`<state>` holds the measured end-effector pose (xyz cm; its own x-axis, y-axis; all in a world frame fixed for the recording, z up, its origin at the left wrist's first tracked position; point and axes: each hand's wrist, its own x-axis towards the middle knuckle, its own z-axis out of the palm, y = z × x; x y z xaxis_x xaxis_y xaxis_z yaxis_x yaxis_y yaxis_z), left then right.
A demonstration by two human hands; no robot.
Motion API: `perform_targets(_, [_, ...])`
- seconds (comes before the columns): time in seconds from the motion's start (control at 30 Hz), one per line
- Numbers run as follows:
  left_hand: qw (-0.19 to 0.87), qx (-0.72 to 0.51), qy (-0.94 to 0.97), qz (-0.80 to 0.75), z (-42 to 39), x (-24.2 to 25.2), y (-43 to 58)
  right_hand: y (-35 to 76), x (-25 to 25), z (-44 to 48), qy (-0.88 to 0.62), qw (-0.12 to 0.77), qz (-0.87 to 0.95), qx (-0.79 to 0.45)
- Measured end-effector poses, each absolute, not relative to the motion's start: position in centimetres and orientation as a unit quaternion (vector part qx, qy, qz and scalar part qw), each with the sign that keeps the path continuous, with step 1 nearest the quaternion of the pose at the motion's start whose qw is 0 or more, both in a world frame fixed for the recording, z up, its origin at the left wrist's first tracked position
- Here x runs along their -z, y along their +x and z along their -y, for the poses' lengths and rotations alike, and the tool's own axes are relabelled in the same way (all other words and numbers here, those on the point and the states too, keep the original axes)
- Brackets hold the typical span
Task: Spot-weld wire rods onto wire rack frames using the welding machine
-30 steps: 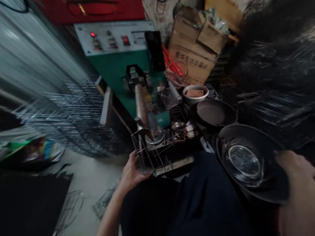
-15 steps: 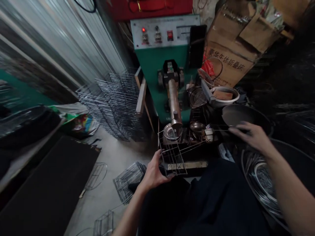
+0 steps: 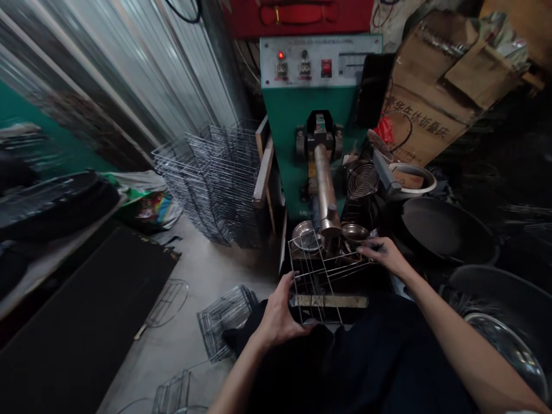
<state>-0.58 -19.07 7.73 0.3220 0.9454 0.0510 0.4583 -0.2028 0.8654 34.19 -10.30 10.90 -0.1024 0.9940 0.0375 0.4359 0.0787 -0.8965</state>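
My left hand (image 3: 282, 310) grips a small wire rack (image 3: 324, 269) by its left side, thumb along the lower edge and fingers at the upper left. The rack tilts above my lap, below the round metal arm (image 3: 324, 184) of a green machine (image 3: 282, 155). My right hand (image 3: 386, 254) is closed, its fingertips pinching a thin wire (image 3: 351, 253) at the rack's right end. Whether that wire is loose or part of the rack I cannot tell. A shiny round metal dish (image 3: 305, 236) sits just behind the rack, and a smaller bowl (image 3: 354, 232) is near my right fingertips.
Stacked wire racks (image 3: 211, 184) stand left of the machine beside a wooden board (image 3: 264, 172). More wire frames (image 3: 224, 319) lie on the floor. To the right are a dark pan (image 3: 448, 230), a pale basin (image 3: 416, 187) and a cardboard box (image 3: 426, 115). A phone-like black slab (image 3: 374, 89) hangs at the panel.
My right hand has moved left and a little down, from over the dark pan to the rack's right end. My left hand keeps its hold on the rack. The camera view has shifted.
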Motion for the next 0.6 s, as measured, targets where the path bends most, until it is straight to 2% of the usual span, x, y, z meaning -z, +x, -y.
perform_targets(0.6, [0.387, -0.325, 0.707, -0.494, 17.4, -6.2, -0.3, 34.8, -10.8, 9.0, -0.575, 0.32, 0.662, -0.359])
